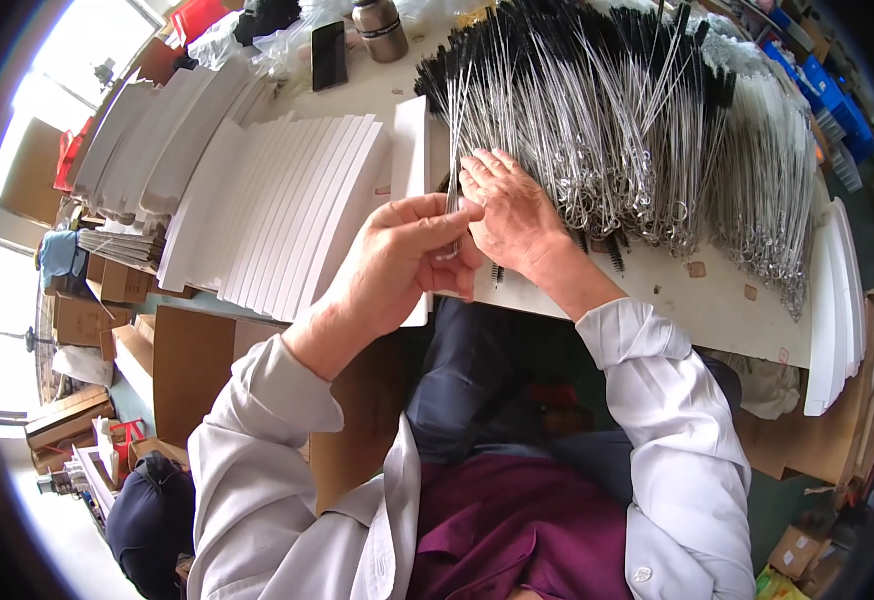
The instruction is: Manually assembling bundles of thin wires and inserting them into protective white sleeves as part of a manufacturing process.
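Observation:
My left hand [397,250] is closed in a pinch round the looped ends of a few thin wire brushes [454,150], whose wire stems point away from me toward the black bristles. Just to its right, my right hand [512,215] lies with fingers stretched out, against the left edge of a big heap of similar wire brushes [597,140]. The heap's black bristles [527,45] face the far side and its ring ends face me. A long, narrow white box [412,150] lies on the table, partly behind my left hand.
Rows of flat white boxes [277,205] stand at the left, with more white stacks [147,140] behind. A phone [329,55] and a metal bottle [381,30] are at the back. Pale-bristled brushes [772,170] and white boxes [837,310] edge the right. Cardboard boxes [192,370] sit below left.

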### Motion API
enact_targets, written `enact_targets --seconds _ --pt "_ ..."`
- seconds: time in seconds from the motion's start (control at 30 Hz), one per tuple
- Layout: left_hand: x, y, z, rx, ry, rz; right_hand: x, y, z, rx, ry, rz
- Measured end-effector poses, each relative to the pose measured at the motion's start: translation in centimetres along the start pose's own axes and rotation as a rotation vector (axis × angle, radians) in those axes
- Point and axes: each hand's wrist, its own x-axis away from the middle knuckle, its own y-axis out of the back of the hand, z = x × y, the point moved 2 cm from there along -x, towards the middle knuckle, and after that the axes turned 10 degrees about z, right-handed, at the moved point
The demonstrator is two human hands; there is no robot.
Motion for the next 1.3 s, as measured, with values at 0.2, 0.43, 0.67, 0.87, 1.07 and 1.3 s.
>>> enact_targets --seconds 0.2,0.43,0.67,0.87,1.07,1.3 --pt "1.6 0.0 1.9 -0.081 -0.018 0.065 3.0 5.2 -1.5 -1.542 -0.124 -0.192" --pt "1.2 -3.4 4.3 -0.267 0.100 0.247 7.8 7.2 -3.4 -2.120 -0.251 -0.171" --pt "1.2 -4.9 7.8 -0.141 0.158 0.329 13.5 8.5 -5.1 -2.041 -0.326 -0.453" --pt "0.8 -7.4 9.9 -0.138 0.201 0.318 16.7 7.9 -6.0 -1.967 -0.419 -0.643" --pt "-0.9 -9.8 13.9 0.211 0.258 0.321 19.6 7.4 -7.0 -1.616 -0.693 -0.921" --pt "-2.0 -14.4 18.4 0.200 0.473 0.488 23.9 6.2 -7.7 -1.985 -0.679 -1.041"
